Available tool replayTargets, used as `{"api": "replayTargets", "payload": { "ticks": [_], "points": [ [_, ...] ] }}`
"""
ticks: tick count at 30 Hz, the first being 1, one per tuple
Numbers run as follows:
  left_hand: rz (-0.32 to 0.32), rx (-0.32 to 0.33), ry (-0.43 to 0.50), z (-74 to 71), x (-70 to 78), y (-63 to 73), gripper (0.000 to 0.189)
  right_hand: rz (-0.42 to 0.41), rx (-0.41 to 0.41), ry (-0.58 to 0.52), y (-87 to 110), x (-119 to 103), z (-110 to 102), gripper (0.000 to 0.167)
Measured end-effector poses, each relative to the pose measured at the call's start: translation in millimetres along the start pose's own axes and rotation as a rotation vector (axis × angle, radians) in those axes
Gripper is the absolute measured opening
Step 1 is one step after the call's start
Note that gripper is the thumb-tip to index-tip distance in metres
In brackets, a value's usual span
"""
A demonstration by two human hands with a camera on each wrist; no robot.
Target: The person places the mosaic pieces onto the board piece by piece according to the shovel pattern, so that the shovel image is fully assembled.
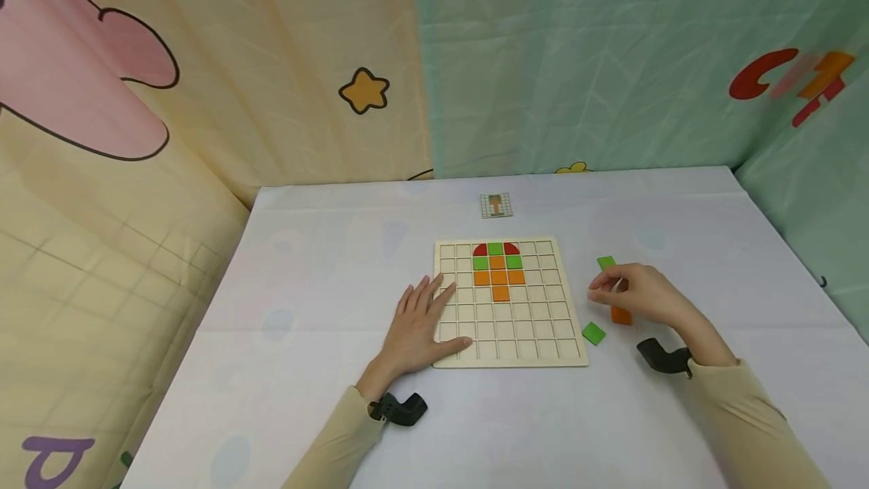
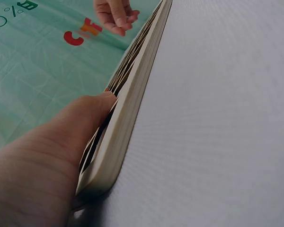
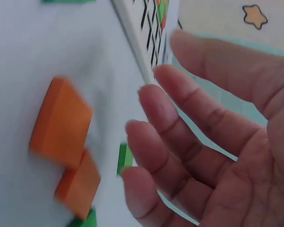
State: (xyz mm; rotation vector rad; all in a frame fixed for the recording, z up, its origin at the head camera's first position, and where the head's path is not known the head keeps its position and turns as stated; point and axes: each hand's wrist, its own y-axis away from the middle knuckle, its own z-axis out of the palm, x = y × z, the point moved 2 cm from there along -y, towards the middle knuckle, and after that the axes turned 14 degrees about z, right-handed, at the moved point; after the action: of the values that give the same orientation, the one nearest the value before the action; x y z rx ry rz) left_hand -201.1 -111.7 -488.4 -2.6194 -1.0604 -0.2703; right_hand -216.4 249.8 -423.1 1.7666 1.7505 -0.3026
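On the desk, the grid board held coloured tiles; loose pieces beside it seemingly remained to place. The left hand lay spread on the board, gripping nothing; the right hand hovered loosely curled, empty.

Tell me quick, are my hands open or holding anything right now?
Left hand: open, resting on the wooden grid board.
Right hand: open, holding nothing, near the loose orange tiles.

Soft, even light in the head view — right wrist view dimmer, orange tiles blurry
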Motion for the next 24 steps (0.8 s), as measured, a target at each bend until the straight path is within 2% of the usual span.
{"api": "replayTargets", "payload": {
  "ticks": [6,17,24],
  "points": [
    [0.010,0.012,0.004,-0.1,0.2,0.1,0.089,0.012,-0.063,0.053,11.1,16.6,-5.9,0.029],
    [0.011,0.011,0.004,1.3,-0.8,1.2,0.089,0.016,-0.045,0.089,14.9,24.2,-3.9,0.028],
    [0.011,0.018,0.015,1.2,-0.4,0.7,0.089,-0.018,-0.004,0.100,12.6,17.8,2.3,0.021]
  ]
}}
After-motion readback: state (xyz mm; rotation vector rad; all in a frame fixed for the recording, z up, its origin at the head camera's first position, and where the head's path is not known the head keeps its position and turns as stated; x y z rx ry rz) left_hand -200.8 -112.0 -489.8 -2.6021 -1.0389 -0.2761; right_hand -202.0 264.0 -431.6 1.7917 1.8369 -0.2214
